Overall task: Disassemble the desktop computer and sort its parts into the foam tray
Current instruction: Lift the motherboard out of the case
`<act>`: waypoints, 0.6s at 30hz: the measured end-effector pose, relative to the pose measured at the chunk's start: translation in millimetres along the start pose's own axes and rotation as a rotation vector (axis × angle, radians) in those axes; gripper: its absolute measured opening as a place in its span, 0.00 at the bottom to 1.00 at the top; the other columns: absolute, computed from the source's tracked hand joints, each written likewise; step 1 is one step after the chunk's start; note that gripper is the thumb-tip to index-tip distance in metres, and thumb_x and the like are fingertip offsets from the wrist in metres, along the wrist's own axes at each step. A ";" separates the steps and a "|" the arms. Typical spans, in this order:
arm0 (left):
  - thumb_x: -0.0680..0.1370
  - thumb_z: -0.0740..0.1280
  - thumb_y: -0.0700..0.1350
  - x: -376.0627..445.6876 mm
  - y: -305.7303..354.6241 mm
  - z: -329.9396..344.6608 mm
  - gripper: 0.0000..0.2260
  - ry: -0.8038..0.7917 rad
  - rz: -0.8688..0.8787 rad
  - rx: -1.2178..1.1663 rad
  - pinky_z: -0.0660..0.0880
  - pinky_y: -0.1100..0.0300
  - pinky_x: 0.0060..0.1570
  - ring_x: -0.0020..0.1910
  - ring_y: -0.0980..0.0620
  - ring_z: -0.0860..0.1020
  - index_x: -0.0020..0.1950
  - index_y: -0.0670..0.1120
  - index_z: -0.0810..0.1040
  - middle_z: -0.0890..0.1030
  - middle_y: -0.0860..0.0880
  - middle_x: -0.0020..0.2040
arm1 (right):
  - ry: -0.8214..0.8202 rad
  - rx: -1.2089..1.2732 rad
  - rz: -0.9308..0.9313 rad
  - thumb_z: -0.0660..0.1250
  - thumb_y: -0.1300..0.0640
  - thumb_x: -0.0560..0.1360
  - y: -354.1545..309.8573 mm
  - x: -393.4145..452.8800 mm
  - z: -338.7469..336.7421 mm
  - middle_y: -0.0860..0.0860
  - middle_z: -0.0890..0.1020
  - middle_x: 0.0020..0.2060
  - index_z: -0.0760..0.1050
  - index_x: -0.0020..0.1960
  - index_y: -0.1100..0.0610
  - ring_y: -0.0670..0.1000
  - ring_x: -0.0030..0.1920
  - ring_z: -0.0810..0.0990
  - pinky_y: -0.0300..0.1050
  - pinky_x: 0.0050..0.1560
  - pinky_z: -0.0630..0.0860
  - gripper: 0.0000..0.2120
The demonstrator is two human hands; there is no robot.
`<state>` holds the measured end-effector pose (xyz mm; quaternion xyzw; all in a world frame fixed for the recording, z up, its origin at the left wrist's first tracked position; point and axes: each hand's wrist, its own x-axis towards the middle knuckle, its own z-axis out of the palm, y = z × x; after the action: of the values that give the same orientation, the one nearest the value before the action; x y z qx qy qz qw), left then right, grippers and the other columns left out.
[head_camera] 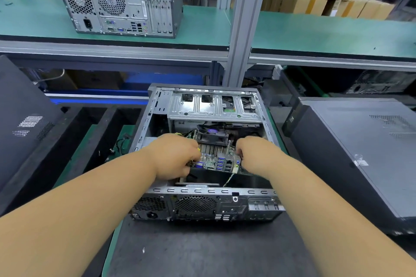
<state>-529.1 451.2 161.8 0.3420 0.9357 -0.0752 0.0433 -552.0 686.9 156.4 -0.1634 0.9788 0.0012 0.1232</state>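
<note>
L hand [174, 157] + R hand [254, 153] | both grip motherboard [216, 161] edges | in open case [157, 105]

open case [203, 204] centre, foam tray [94, 132] left, side panel [360, 155] right, second computer [121, 2] on shelf behind

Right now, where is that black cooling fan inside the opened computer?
In the head view, the cooling fan sits mid-frame inside the open computer case, atop the metal heatsink, between the left hand and right hand, below the silver drive cage.
</note>
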 end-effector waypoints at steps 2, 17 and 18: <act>0.76 0.64 0.52 -1.1 -1.1 -2.0 0.13 -0.008 0.019 0.017 0.66 0.59 0.40 0.51 0.50 0.76 0.60 0.53 0.76 0.75 0.55 0.55 | -0.078 0.022 -0.024 0.64 0.62 0.73 3.4 -9.9 -2.5 0.53 0.77 0.54 0.73 0.61 0.54 0.55 0.49 0.76 0.45 0.45 0.71 0.17; 0.74 0.67 0.53 0.3 -12.4 -8.3 0.14 -0.048 0.068 -0.042 0.69 0.60 0.42 0.50 0.54 0.75 0.59 0.56 0.76 0.74 0.59 0.53 | 0.056 -0.145 -0.051 0.66 0.61 0.68 1.9 -28.2 11.9 0.51 0.72 0.47 0.74 0.50 0.55 0.54 0.51 0.72 0.46 0.40 0.69 0.11; 0.74 0.67 0.53 0.4 -13.7 -9.2 0.13 -0.051 0.068 -0.047 0.69 0.60 0.42 0.49 0.55 0.74 0.59 0.56 0.76 0.74 0.59 0.53 | 0.055 -0.142 -0.056 0.67 0.61 0.68 2.1 -27.8 11.8 0.50 0.71 0.45 0.74 0.49 0.55 0.54 0.50 0.72 0.46 0.40 0.69 0.10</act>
<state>-538.5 442.7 172.4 0.3706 0.9235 -0.0604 0.0779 -524.4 698.3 151.6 -0.1988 0.9744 0.0625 0.0844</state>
